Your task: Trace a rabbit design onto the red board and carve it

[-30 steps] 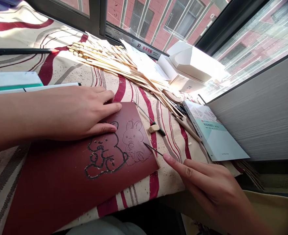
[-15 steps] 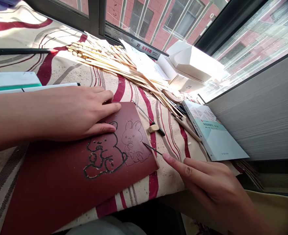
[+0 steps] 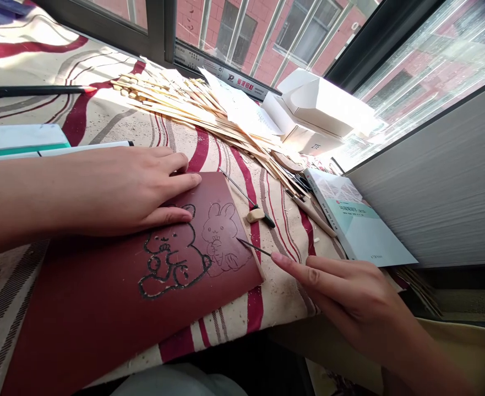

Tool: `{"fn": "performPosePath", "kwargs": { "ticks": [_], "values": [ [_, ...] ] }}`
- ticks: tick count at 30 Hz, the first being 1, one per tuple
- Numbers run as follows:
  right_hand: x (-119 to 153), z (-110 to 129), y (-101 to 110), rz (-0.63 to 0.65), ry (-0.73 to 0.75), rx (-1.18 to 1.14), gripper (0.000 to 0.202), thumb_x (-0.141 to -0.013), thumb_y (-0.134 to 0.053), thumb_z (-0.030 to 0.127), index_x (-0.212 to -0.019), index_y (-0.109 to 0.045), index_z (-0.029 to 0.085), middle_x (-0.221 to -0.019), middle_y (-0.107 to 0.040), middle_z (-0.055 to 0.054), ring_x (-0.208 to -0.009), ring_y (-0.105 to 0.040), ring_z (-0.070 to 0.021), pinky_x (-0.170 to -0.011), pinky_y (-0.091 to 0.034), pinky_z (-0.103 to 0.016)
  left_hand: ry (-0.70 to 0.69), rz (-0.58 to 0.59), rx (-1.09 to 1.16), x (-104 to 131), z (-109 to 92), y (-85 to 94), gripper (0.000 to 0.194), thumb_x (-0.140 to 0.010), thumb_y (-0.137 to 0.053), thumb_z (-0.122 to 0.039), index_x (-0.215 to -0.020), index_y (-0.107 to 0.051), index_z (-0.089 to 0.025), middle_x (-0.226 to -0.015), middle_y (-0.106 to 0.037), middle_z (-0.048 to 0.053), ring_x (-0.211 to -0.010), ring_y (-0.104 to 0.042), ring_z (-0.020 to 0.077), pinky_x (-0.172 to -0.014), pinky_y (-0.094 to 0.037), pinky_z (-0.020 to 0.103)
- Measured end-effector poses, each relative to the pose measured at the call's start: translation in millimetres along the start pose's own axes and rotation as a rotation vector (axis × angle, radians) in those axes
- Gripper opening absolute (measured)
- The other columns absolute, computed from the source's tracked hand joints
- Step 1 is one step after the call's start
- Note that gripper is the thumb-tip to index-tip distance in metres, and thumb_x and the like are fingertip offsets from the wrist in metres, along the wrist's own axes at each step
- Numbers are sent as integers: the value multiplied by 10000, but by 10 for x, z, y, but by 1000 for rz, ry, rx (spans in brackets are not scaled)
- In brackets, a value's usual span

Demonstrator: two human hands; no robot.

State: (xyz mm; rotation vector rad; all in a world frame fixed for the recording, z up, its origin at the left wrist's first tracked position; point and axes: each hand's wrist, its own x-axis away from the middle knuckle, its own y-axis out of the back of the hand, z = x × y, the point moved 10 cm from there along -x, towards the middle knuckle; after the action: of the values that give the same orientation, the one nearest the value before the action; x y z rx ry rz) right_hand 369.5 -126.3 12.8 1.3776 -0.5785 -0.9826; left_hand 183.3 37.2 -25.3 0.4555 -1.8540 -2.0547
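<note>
A reddish-brown board [image 3: 89, 308] lies on the striped cloth. On it a bear-like figure [image 3: 176, 253] shows dark, grooved outlines, and a thinly drawn rabbit [image 3: 221, 236] sits to its right. My left hand [image 3: 143, 190] rests flat on the board's upper part, fingers spread, covering the top of the bear. In my right hand [image 3: 345, 297] is a slim carving knife [image 3: 254, 247], index finger stretched along it. Its dark tip touches or hovers just over the rabbit's right side; the handle is hidden in my palm.
Beside the board's right edge lie a green-handled tool [image 3: 269, 220] and an eraser-like block [image 3: 255, 214]. Further right are a wooden-handled tool [image 3: 314, 217] and a book [image 3: 361, 220]. Wooden sticks [image 3: 176, 104] and a white box [image 3: 320, 104] lie by the window.
The whole view has shifted slightly. The knife tip stays by the rabbit's right side, with little visible movement over the board. My left hand keeps its place on the board.
</note>
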Motion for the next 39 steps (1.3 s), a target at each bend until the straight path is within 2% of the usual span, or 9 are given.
{"fn": "performPosePath", "kwargs": {
  "ticks": [6,12,21,24,28,31,33,36,39],
  "values": [
    [1,-40,-5,6,-12,-39,559,-1022,-513,-30,-1506,-673,197,-731,-509,59,-594,-458,-94,-570,-345,-221,12,-2,38,29,1,19,764,-1116,-150,-608,-1586,-567,-172,-1275,-684,147,-1060,-605,305,-1077,-477,477],
    [-30,-60,-25,21,9,-43,524,-1019,-513,-22,-1448,-724,192,-722,-528,55,-586,-494,-87,-554,-360,-200,10,0,37,32,-7,21,742,-1130,-137,-574,-1580,-562,-165,-1280,-664,147,-1047,-595,292,-1076,-467,487],
    [-48,-88,-32,7,14,-44,508,-1037,-476,-6,-1435,-743,161,-687,-535,46,-557,-480,-84,-532,-355,-197,4,10,32,42,2,-8,767,-1124,-132,-620,-1562,-582,-181,-1239,-670,140,-1056,-606,311,-1025,-470,472],
    [-23,-140,-112,-9,17,-86,552,-1033,-488,-5,-1500,-696,205,-700,-537,49,-565,-476,-91,-539,-347,-211,0,-21,42,47,18,8,759,-1120,-149,-624,-1551,-601,-192,-1216,-682,132,-1049,-610,310,-1032,-469,461],
    [18,-152,-191,-96,86,-182,610,-1034,-513,13,-1597,-595,231,-725,-507,50,-588,-463,-111,-557,-336,-245,11,-20,58,43,39,13,740,-1116,-184,-618,-1538,-615,-189,-1227,-693,147,-1065,-605,317,-1048,-475,476],
    [30,-148,-191,-92,94,-117,594,-1047,-507,19,-1597,-582,231,-721,-451,52,-590,-435,-123,-560,-309,-264,-10,-35,56,17,-26,56,727,-1121,-206,-596,-1551,-604,-167,-1334,-686,171,-1174,-601,341,-1120,-457,509],
    [31,-121,-163,-51,103,-48,593,-1054,-494,19,-1604,-563,230,-731,-463,48,-599,-436,-129,-569,-301,-276,-34,-70,88,-11,-103,104,696,-1119,-248,-578,-1555,-608,-172,-1478,-645,173,-1306,-585,361,-1185,-425,509],
    [30,-89,-115,-1,101,16,593,-1062,-476,26,-1613,-544,234,-741,-471,42,-609,-426,-136,-581,-293,-290,-99,-111,205,-49,-247,152,627,-1104,-325,-553,-1520,-656,-222,-1595,-610,128,-1452,-546,360,-1261,-378,498],
    [30,-91,-88,0,73,13,620,-1063,-464,27,-1634,-524,260,-742,-460,42,-616,-412,-140,-587,-281,-298,-122,-72,265,-74,-324,113,587,-1109,-334,-503,-1553,-636,-266,-1654,-582,75,-1540,-492,316,-1316,-324,483]
  ]
}}
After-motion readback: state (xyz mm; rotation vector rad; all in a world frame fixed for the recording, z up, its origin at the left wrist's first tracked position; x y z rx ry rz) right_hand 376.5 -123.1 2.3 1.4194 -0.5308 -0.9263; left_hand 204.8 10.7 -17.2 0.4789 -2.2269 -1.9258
